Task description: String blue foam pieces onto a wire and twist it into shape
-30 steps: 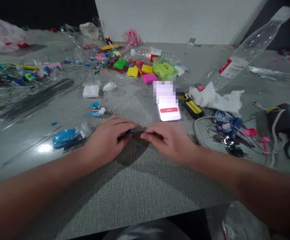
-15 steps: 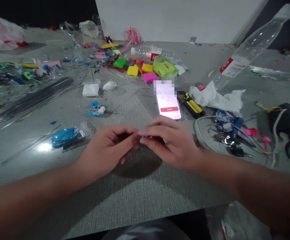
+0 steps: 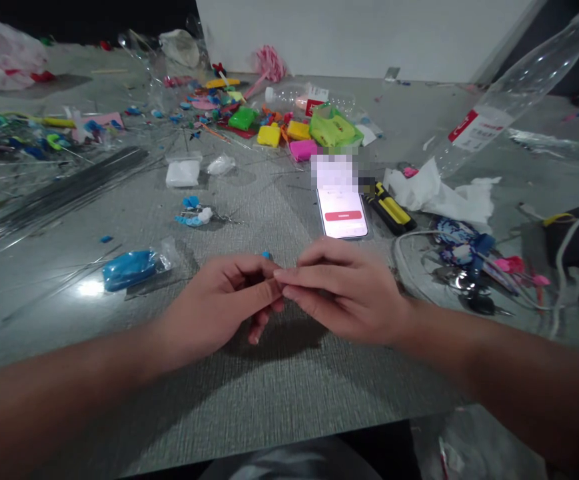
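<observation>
Nearest, grey cloth over the person's lap (image 3: pixel 289 463) shows below the edge of the surface (image 3: pixel 249 413), a grey, finely streaked tabletop, with a stretch of littered floor (image 3: pixel 484 443) at lower right. Above the surface the left hand (image 3: pixel 214 293) and right hand (image 3: pixel 352 293) meet, the thumbs and forefingers of each drawn close at the tips; whether they pinch anything is hidden, so I cannot tell. A small blue piece (image 3: pixel 266 255) shows just past the left forefinger, held or lying, I cannot say which. Left of the hands lies a shiny blue packet (image 3: pixel 130 271); to their right are keys (image 3: pixel 476 304) and a white cable (image 3: pixel 560 260). Beyond come a lit phone (image 3: pixel 344 220), a black-and-yellow tool (image 3: pixel 392 210), a black adapter (image 3: pixel 576 237), crumpled tissue (image 3: pixel 442 197), a blue-and-white trinket (image 3: pixel 196 217) and a bundle of thin wires (image 3: pixel 74 193). Farther off sit a white packet (image 3: pixel 183 173), a magenta packet (image 3: pixel 303 151), a light-green packet (image 3: pixel 334 127), a standing clear bottle (image 3: pixel 479 129) and another bottle (image 3: pixel 289 97) on its side. A pale panel (image 3: pixel 359 33) closes the back, dark at both sides. A second ago the hands were apart; now their fingertips touch. Half a second ago blue showed at the right fingertips; now it shows only beyond the left forefinger, and the left hand's lower fingers hang a little lower.
</observation>
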`<state>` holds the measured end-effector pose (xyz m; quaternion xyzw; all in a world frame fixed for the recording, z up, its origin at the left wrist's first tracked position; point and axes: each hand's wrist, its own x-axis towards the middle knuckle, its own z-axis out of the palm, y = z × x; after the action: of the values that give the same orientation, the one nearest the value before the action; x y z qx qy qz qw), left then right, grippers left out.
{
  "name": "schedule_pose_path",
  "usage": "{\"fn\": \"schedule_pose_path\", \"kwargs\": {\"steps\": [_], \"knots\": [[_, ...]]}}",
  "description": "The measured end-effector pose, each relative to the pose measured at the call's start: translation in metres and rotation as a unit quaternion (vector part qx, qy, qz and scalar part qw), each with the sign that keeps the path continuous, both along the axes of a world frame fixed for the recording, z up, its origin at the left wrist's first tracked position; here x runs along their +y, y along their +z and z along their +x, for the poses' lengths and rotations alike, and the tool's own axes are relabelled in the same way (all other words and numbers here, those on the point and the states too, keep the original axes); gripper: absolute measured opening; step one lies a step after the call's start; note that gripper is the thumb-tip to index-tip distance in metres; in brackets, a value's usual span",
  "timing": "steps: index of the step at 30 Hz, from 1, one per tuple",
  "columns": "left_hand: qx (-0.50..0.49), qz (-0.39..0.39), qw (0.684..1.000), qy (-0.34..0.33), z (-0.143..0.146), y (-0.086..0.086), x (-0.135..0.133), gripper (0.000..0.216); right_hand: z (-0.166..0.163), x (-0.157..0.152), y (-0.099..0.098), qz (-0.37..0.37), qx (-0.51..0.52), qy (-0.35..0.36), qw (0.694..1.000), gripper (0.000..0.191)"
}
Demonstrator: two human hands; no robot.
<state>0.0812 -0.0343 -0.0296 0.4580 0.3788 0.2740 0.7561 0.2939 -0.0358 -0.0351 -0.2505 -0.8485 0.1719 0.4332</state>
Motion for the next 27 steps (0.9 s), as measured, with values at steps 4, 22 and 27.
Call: {"fn": "schedule_pose_path", "kwargs": {"steps": [4,22,27], "knots": [[-0.023,-0.026,0.999,-0.006,0.0,0.0,0.001,0.014,0.0,0.001,0.001,-0.003,-0.001,-0.009,1.0,0.012],[0.342,0.405,0.843,0.087,-0.019,-0.003,0.028,0.02,0.008,0.009,-0.011,-0.133,-0.03,-0.159,0.978,0.023],[0.441,0.556,0.704,-0.017,-0.02,-0.011,0.031,0.028,0.009,0.009,-0.01,-0.203,-0.012,-0.196,0.959,0.018]]}}
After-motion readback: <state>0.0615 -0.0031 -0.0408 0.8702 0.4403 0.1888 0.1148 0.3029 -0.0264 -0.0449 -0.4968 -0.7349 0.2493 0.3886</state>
